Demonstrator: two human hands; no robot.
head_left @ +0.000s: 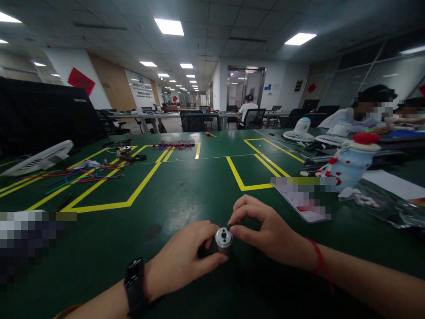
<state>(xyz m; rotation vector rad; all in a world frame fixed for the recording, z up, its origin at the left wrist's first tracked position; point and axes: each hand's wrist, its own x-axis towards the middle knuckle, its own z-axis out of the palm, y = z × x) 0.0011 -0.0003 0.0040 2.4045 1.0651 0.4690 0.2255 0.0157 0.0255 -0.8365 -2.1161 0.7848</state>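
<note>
A small silvery metal cylinder (223, 239), which looks like a small motor, stands upright on the green table with dark holes in its top face. My left hand (189, 248) is closed around its left side, thumb in front and fingers behind. My right hand (262, 223) is at its upper right edge, thumb and forefinger pinched together. Something tiny and dark may be between those fingertips, but I cannot make it out. The other fingers of my right hand are curled above.
Yellow tape (99, 206) marks the green table (186, 190). Coloured wires (89, 173) and a wire bundle (174, 145) lie left and ahead, with an orange-handled screwdriver (209, 134) farther back. A light-blue bottle (355, 161), white fans (300, 130) and a phone-like slab (302, 204) are at right. People sit beyond.
</note>
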